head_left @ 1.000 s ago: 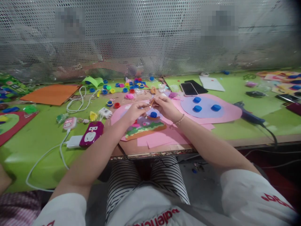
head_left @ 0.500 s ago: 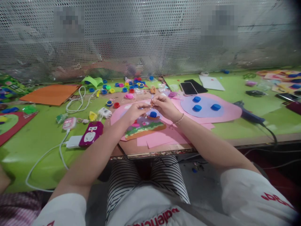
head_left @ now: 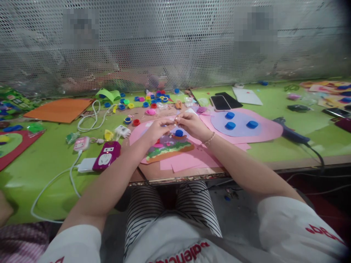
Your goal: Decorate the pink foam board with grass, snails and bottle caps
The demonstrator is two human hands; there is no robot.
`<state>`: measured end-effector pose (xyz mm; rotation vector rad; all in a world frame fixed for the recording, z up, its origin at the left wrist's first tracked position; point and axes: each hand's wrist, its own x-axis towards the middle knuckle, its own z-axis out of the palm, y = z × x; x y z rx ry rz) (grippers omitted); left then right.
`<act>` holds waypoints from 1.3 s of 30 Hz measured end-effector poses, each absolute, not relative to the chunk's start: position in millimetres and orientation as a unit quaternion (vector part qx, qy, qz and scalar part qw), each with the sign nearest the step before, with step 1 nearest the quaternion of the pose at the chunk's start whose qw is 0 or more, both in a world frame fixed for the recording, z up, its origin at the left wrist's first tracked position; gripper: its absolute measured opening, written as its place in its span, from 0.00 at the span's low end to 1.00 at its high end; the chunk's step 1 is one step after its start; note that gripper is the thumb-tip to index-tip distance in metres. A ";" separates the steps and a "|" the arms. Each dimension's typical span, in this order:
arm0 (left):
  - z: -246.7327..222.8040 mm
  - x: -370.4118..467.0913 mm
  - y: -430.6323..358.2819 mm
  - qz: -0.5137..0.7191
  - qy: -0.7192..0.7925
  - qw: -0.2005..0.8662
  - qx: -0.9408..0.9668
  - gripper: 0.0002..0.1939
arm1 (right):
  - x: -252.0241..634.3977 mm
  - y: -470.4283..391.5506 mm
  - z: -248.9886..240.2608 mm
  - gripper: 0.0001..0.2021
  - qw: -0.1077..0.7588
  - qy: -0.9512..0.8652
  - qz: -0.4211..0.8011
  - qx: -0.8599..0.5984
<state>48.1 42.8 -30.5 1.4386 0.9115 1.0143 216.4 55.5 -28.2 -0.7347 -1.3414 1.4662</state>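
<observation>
My left hand [head_left: 159, 131] and my right hand [head_left: 191, 126] meet fingertip to fingertip above a pink paper cutout. Between their pinched fingers is a small orange-brown piece [head_left: 176, 122], mostly hidden, its kind unclear. Just below the fingers, a blue bottle cap [head_left: 179, 133] sits on the purple part of a picture [head_left: 171, 150] with green and brown bands along its lower edge. To the right, a pale purple oval [head_left: 241, 120] on pink paper [head_left: 270, 128] carries three blue caps. A lump of orange clay [head_left: 178, 105] lies just beyond my hands.
Several coloured caps [head_left: 153, 99] are scattered toward the perforated metal screen [head_left: 175, 44]. At left are a purple power socket [head_left: 107, 156], white cables and orange paper [head_left: 59, 110]. A phone [head_left: 220, 103] and a dark glue gun [head_left: 292, 132] lie at right. Another person's arm shows at far left.
Both hands stay in nearly the same place, with only slight finger movement around the small piece. The rest of the table looks unchanged.
</observation>
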 end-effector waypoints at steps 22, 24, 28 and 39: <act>-32.7 49.5 44.0 0.425 0.406 0.573 0.571 0.07 | 240.6 63.6 -2.4 0.13 0.622 -0.480 0.530 -0.318; -31.2 49.8 43.1 0.442 0.393 0.600 0.539 0.08 | 235.1 59.8 -6.6 0.13 0.600 -0.502 0.535 -0.319; -26.1 51.5 38.7 0.471 0.370 0.653 0.463 0.12 | 225.0 55.0 -14.6 0.13 0.583 -0.518 0.547 -0.305; -23.4 54.2 33.0 0.461 0.352 0.660 0.477 0.09 | 214.7 43.5 -15.4 0.11 0.489 -0.534 0.636 -0.266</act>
